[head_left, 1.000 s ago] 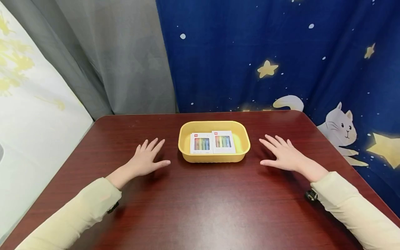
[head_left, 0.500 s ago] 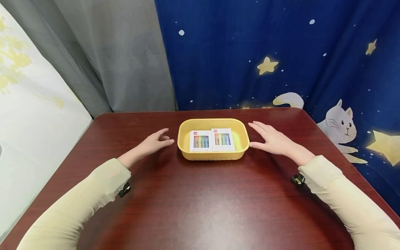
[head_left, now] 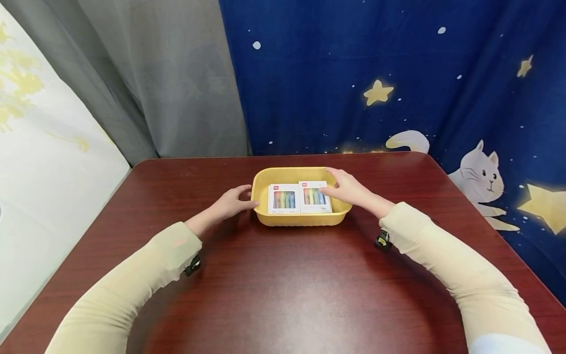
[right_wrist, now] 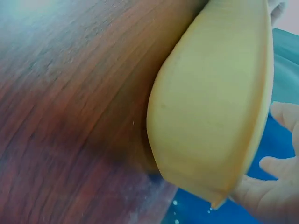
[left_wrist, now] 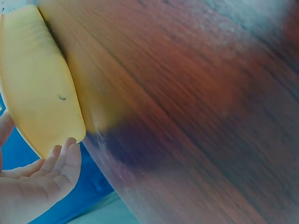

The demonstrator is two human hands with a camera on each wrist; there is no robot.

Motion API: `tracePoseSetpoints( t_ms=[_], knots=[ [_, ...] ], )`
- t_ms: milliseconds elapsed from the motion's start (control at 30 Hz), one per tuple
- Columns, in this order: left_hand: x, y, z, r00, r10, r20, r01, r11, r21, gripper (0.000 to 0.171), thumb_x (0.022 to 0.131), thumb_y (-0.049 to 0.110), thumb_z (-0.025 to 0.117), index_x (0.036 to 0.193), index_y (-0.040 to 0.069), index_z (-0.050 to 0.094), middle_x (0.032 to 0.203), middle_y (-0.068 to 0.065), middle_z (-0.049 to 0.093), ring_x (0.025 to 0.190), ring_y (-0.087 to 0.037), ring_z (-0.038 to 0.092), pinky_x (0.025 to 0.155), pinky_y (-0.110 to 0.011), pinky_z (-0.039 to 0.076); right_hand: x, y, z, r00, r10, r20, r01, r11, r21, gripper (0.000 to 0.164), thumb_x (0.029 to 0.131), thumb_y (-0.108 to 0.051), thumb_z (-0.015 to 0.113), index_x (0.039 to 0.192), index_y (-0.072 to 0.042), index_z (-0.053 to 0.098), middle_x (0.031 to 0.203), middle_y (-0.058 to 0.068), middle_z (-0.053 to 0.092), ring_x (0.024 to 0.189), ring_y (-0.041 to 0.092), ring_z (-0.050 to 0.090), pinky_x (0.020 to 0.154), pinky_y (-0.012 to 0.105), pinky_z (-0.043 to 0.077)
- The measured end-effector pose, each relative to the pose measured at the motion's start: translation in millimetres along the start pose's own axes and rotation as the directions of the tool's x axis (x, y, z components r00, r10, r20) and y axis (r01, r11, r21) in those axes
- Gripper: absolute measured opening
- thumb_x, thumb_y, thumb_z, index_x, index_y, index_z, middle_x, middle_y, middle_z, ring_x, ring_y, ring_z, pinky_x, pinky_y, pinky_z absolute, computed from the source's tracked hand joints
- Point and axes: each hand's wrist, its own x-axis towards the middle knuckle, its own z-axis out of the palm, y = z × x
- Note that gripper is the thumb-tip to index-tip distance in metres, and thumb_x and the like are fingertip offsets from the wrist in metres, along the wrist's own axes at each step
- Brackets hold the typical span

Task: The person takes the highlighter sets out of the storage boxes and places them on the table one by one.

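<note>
A yellow plastic basket (head_left: 300,221) stands on the table with two white boxes inside. The left box (head_left: 284,199) and the right box (head_left: 315,197) lie side by side, each with a window showing coloured sticks. My left hand (head_left: 230,202) holds the basket's left end, its thumb on the rim and its bent fingers (left_wrist: 70,161) against the outer wall. My right hand (head_left: 351,189) reaches over the right rim with thumb and fingers spread apart. Its thumb is over the right box's window; whether it touches is unclear. The right wrist view shows the basket's outer wall (right_wrist: 210,102) beside that hand.
The dark red wooden table (head_left: 283,285) reaches back to a grey curtain (head_left: 190,88) and a blue star-patterned curtain (head_left: 309,88). A white patterned sheet (head_left: 48,172) hangs at the left. Both sleeves have a small black device at the wrist.
Both hands have moved inward to the basket. The left has come from the table to its left end, and the right has passed over its right rim. The basket and boxes stay put.
</note>
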Motion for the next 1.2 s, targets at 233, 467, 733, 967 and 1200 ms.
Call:
tracePoseSetpoints(
  t_ms=[233, 467, 733, 967, 1200],
  knots=[
    [-0.5, 6.0, 1.5, 1.0, 0.013, 0.021, -0.014, 1.0, 0.022, 0.072, 0.089, 0.029, 0.06, 0.145, 0.005, 0.023, 0.144, -0.021, 0.032, 0.134, -0.033, 0.026, 0.106, -0.049, 0.025, 9.6, -5.0, 13.8, 0.977, 0.179, 0.118, -0.192, 0.976, 0.108, 0.069, 0.088, -0.026, 0.059, 0.142, 0.001, 0.025, 0.139, 0.023, 0.036, 0.103, 0.034, 0.05, 0.078, 0.044, 0.05],
    [-1.4, 5.7, 4.9, 0.999, 0.019, 0.047, -0.02, 1.0, 0.023, 0.084, 0.085, 0.034, 0.064, 0.146, 0.004, 0.015, 0.146, -0.022, 0.027, 0.131, -0.031, 0.033, 0.106, -0.048, 0.026, 12.4, -7.7, 22.1, 0.94, 0.28, 0.194, -0.314, 0.933, 0.173, 0.068, 0.09, -0.023, 0.056, 0.143, -0.001, 0.02, 0.134, 0.022, 0.039, 0.099, 0.029, 0.052, 0.052, 0.032, 0.051],
    [-0.9, 3.8, 7.1, 0.999, 0.023, 0.044, -0.024, 1.0, 0.006, 0.094, 0.08, 0.038, 0.069, 0.147, 0.004, 0.012, 0.14, -0.02, 0.038, 0.11, -0.025, 0.051, 0.103, -0.044, 0.033, 20.7, -6.4, 28.9, 0.919, 0.324, 0.226, -0.37, 0.907, 0.203, 0.066, 0.087, -0.02, 0.058, 0.139, 0.002, 0.023, 0.127, 0.02, 0.044, 0.107, 0.026, 0.046, 0.084, 0.033, 0.044],
    [-0.8, 2.9, 7.5, 0.999, 0.034, 0.04, -0.034, 0.999, 0.002, 0.096, 0.079, 0.04, 0.069, 0.147, 0.003, 0.011, 0.141, -0.02, 0.037, 0.109, -0.025, 0.051, 0.103, -0.044, 0.033, 24.5, -6.4, 31.7, 0.885, 0.383, 0.265, -0.444, 0.865, 0.235, 0.065, 0.086, -0.017, 0.059, 0.137, 0.002, 0.023, 0.128, 0.02, 0.042, 0.109, 0.026, 0.044, 0.091, 0.035, 0.04],
    [-2.3, 1.7, 7.9, 0.999, 0.029, 0.043, -0.029, 1.0, -0.006, 0.096, 0.08, 0.039, 0.069, 0.147, 0.004, 0.01, 0.141, -0.019, 0.037, 0.111, -0.024, 0.05, 0.103, -0.044, 0.032, 21.2, -11.4, 30.4, 0.847, 0.419, 0.326, -0.51, 0.814, 0.279, 0.053, 0.087, -0.013, 0.058, 0.131, -0.001, 0.032, 0.115, 0.015, 0.049, 0.089, 0.021, 0.053, 0.063, 0.028, 0.047]
  ],
)
